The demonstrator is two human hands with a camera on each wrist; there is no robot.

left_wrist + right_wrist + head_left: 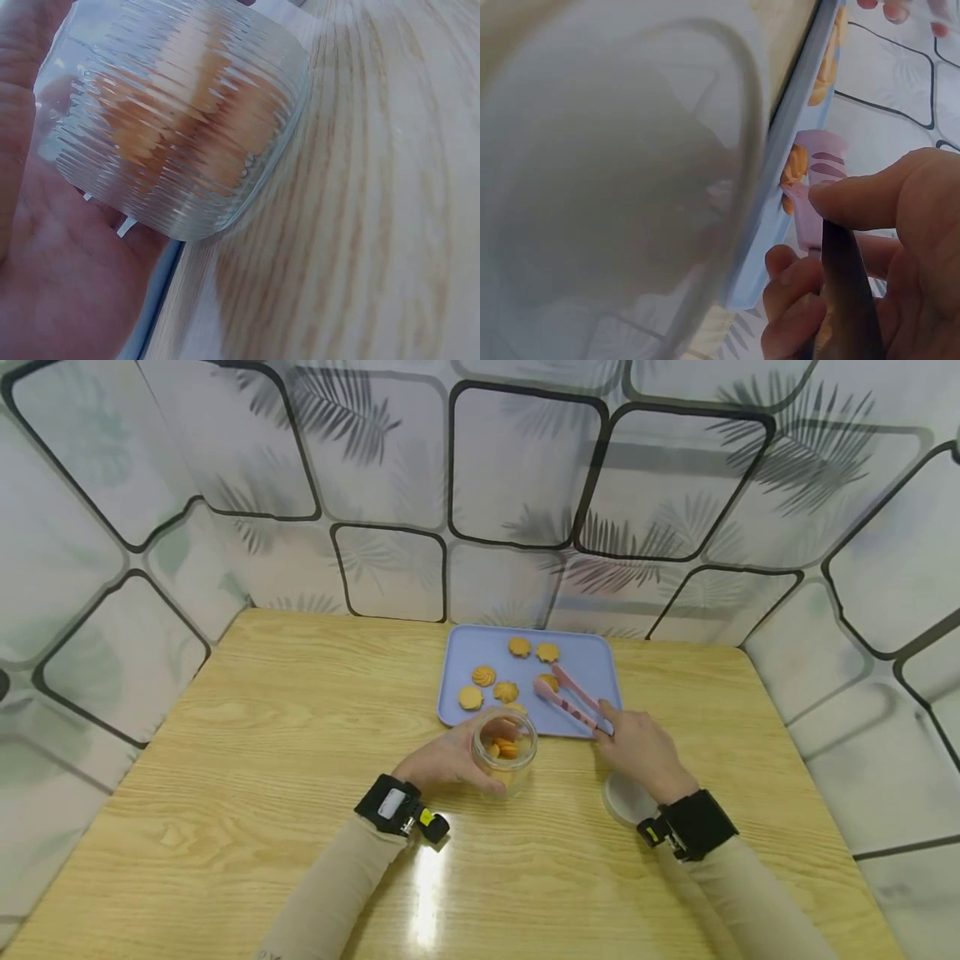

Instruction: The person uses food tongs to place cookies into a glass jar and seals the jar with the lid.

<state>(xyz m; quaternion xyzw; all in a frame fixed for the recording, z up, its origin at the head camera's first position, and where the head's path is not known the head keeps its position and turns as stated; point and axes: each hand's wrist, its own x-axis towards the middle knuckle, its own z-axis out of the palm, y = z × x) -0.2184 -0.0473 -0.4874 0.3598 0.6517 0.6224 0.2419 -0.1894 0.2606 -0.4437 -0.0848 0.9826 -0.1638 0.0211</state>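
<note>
My left hand [452,758] grips a clear glass jar [517,779] by its side, with the fingers curled round behind it. Ribbed glass shows several cookies [199,120] inside the jar in the left wrist view. In my right hand [641,750] is a pair of pink-tipped tongs [573,687] with metal handles, pinched between thumb and fingers. The tongs' tips reach over the blue tray [581,652], one on either side of a round cookie [550,680]. Several other cookies [506,692] lie on the tray, one partly hidden behind the jar's rim.
A round whitish lid [622,800] lies on the wooden table [300,710] under my right wrist; it looms large in the right wrist view. A patterned curtain [390,485] encloses the table at the back and sides, close behind the tray's far edge.
</note>
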